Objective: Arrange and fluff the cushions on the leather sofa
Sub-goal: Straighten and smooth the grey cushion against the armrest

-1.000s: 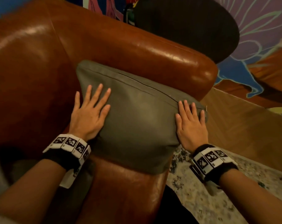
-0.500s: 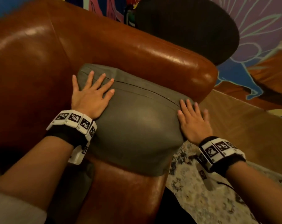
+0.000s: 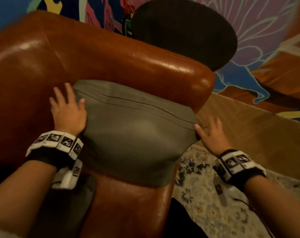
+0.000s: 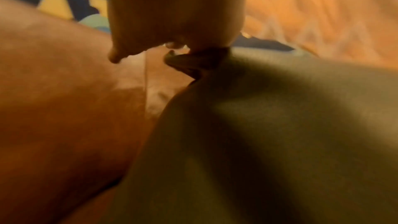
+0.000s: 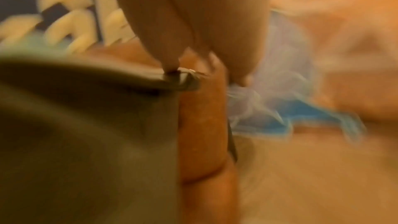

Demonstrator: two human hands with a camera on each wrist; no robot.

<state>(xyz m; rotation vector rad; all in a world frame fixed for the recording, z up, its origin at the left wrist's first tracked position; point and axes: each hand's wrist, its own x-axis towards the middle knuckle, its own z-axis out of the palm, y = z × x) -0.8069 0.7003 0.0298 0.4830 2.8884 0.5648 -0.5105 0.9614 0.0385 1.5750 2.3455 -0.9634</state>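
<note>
- A grey-green cushion [image 3: 133,134] sits on the brown leather sofa [image 3: 111,59], its top edge leaning against the padded arm and its lower edge hanging over the front of the seat.
- A zip seam runs across the cushion near its top edge.
- The left hand [image 3: 68,112] lies flat at the cushion's left side, fingers spread and straight; the thumb rests on the fabric while the other fingers reach onto the leather behind.
- In the left wrist view the left hand [image 4: 176,14] touches the bunched corner of the cushion [image 4: 269,125]; the picture is too blurred to show any grip.
- The right hand [image 3: 211,134] rests against the cushion's right corner with fingers straight and loosely apart, the thumb touching the fabric beside the seam's end.
- The right wrist view shows the right hand [image 5: 193,23] with a fingertip on the cushion's corner [image 5: 185,81], by a small metal zip pull; it is blurred.
- Both wrists carry black bands with black-and-white marker tiles.
- A patterned rug [image 3: 214,203] lies on the wooden floor [image 3: 248,126] to the right of the sofa.
- A dark round chair back [image 3: 183,31] stands behind the sofa, before a painted wall mural [image 3: 259,19].
</note>
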